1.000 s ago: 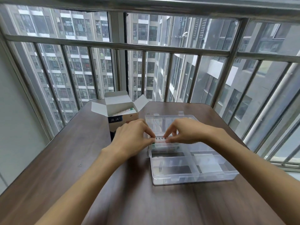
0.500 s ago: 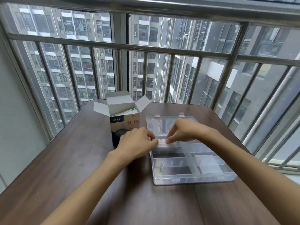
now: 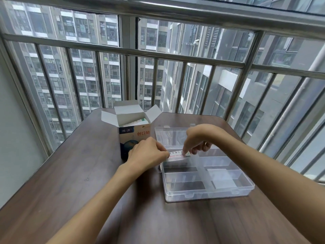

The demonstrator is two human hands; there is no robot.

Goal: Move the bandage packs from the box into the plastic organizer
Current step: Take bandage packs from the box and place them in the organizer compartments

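L hand (image 3: 148, 152) pinched pack (image 3: 177, 154) end, R hand (image 3: 197, 140) fingertip pressed it down to seat in organizer (image 3: 211, 194); box (image 3: 134, 131) open alongside.

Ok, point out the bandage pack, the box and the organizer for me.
bandage pack (image 3: 177, 154): head view, its printed top face.
box (image 3: 139, 133): head view, front panel.
plastic organizer (image 3: 209, 195): head view, near front wall.
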